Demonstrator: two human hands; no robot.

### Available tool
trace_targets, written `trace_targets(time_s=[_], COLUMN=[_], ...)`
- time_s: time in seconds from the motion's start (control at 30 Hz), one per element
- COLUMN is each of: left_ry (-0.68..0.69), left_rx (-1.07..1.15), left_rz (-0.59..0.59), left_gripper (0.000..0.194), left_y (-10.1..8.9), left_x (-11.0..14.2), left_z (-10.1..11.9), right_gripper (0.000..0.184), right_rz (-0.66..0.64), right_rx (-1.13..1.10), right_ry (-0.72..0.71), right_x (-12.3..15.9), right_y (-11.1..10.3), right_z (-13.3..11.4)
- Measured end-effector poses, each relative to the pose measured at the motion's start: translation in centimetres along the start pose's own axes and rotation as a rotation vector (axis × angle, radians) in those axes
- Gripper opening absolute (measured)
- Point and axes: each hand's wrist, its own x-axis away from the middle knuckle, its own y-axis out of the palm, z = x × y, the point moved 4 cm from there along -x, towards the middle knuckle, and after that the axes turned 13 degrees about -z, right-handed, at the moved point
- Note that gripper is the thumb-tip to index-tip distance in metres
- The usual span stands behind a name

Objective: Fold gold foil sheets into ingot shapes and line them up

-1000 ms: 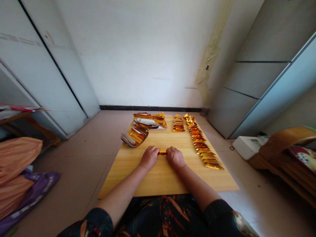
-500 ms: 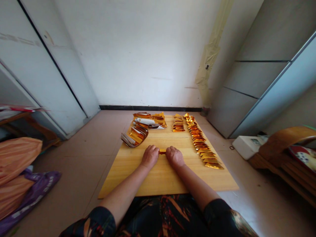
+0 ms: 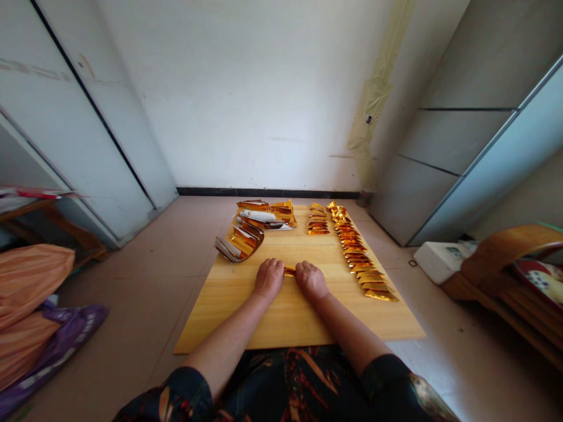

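Gold foil strip [image 3: 289,271], small and apparently folded lengthwise, lies on the pale wooden surface [image 3: 281,322] between both hands, its middle showing and its ends hidden under the fingers. The left hand [image 3: 268,279] and right hand [image 3: 311,281] rest palm down, 2 closed grips facing each other, their fingers curled inward over the strip's ends, with only that 1 piece held between them; how hard they press cannot be told from this view. Foil-faced paper like this should weigh almost nothing, feel thin and springy, crease at the lightest pinch and slide easily on its glossy face, so it seems best held at the 2 ends with the fingertips, pressed against the wood rather than squeezed in the middle. Beyond the hands, a curved stack of gold foil sheets [image 3: 241,243] leans near the far left of the surface, with a loose pile of gold and white foil pieces [image 3: 264,214] behind it. A short stack of folded gold pieces [image 3: 318,220] lies near the far edge, and a long diagonal row of folded gold triangles [image 3: 360,252] runs down the right side, well beside the right hand.
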Motion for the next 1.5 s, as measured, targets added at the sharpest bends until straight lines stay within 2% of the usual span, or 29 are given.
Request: trace_targets(time_s=[0.17, 0.33, 0.47, 1.17, 1.5], left_ry=[0.030, 0.063, 0.073, 0.036, -0.002], left_rx=[0.011, 0.032, 0.017, -0.035, 0.062], left_rz=[-0.012, 0.016, -0.006, -0.026, -0.031], left_gripper=[0.017, 0.017, 0.019, 0.017, 0.015], left_y=[-0.3, -0.5, -0.4, -0.1, -0.9], left_x=[0.1, 0.3, 0.1, -0.3, -0.1], left_z=[0.1, 0.1, 0.1, 0.4, 0.3], right_gripper=[0.018, 0.020, 0.020, 0.017, 0.019], right_rz=[0.020, -0.023, -0.040, -0.025, -0.023], right_rx=[0.014, 0.038, 0.046, 0.016, -0.053], right_ry=[-0.010, -0.026, -0.016, 0.034, 0.105], right_x=[0.1, 0.1, 0.0, 0.0, 0.0], right_y=[-0.4, -0.7, -0.7, -0.8, -1.2], right_z=[0.0, -0.1, -0.1, 0.0, 0.2])
